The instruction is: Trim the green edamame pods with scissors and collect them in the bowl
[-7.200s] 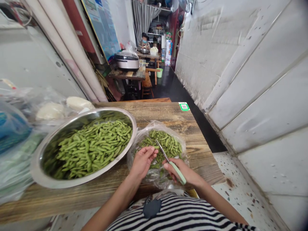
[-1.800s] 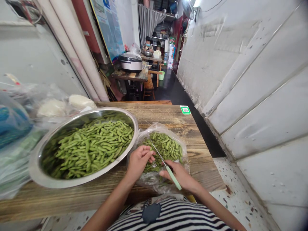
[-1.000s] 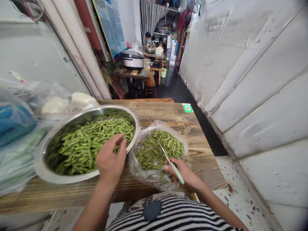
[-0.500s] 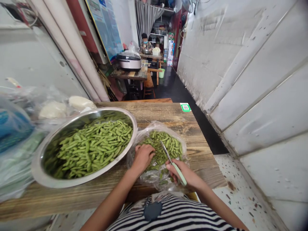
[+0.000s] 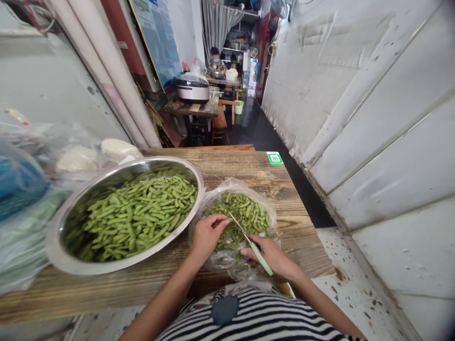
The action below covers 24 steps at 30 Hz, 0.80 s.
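My right hand [image 5: 268, 255] grips a pair of scissors [image 5: 261, 259] with pale green handles, the blades pointing up and left over a clear plastic bag [image 5: 272, 210]. Green edamame pods [image 5: 249, 208] and small trimmed bits lie in the spread bag. Over its left side, my left hand [image 5: 209, 234] has thumb and fingers pinched together near the blade tips. Whatever sits in that pinch is too small to make out. Left of the bag, a wide steel basin [image 5: 57, 263] holds many more edamame pods [image 5: 142, 213].
The wooden table [image 5: 298, 237] carries plastic bags [image 5: 28, 222] at its left end and a green QR-code sticker [image 5: 274, 158] at the far right corner. A rice cooker [image 5: 192, 88] stands on another table beyond. Farther back sits a person [image 5: 215, 59]. A wall [image 5: 355, 118] runs along the right.
My left hand has lifted off the pods and its fingers have come together in a pinch. The scissors' blade tips have swung left toward it.
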Each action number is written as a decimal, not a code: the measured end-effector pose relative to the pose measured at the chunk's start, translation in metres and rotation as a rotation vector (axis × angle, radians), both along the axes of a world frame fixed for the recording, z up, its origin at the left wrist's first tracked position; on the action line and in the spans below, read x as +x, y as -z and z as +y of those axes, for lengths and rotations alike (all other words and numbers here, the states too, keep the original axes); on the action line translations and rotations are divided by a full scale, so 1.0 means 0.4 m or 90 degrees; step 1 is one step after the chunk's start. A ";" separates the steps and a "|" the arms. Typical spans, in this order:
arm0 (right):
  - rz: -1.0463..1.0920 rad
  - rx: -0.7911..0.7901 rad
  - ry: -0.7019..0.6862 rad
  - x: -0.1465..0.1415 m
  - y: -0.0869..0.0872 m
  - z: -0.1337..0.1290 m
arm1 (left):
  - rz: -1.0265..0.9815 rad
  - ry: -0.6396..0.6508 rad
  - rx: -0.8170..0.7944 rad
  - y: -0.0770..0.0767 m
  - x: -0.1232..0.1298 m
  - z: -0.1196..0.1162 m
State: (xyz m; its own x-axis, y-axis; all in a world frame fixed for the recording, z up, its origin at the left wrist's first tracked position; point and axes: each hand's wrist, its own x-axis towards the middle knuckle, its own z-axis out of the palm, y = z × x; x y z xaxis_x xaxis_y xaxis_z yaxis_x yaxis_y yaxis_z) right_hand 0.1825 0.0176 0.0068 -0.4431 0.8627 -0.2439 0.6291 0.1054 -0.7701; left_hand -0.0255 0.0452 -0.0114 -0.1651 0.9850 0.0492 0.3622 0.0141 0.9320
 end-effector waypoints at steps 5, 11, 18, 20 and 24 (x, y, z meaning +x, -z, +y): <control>0.054 -0.012 -0.001 -0.002 -0.002 -0.003 | -0.148 -0.036 -0.018 -0.006 0.010 -0.005; 0.154 -0.141 0.005 -0.029 -0.019 -0.015 | -0.196 -0.040 -0.029 -0.013 0.018 -0.012; 0.234 -0.266 0.057 -0.061 -0.022 -0.028 | -0.173 -0.039 -0.032 -0.006 0.017 -0.018; 0.250 -0.274 0.057 -0.065 -0.024 -0.031 | -0.174 -0.043 -0.029 -0.009 0.017 -0.021; 0.276 -0.292 0.057 -0.070 -0.033 -0.033 | -0.164 -0.047 -0.028 -0.018 0.022 -0.027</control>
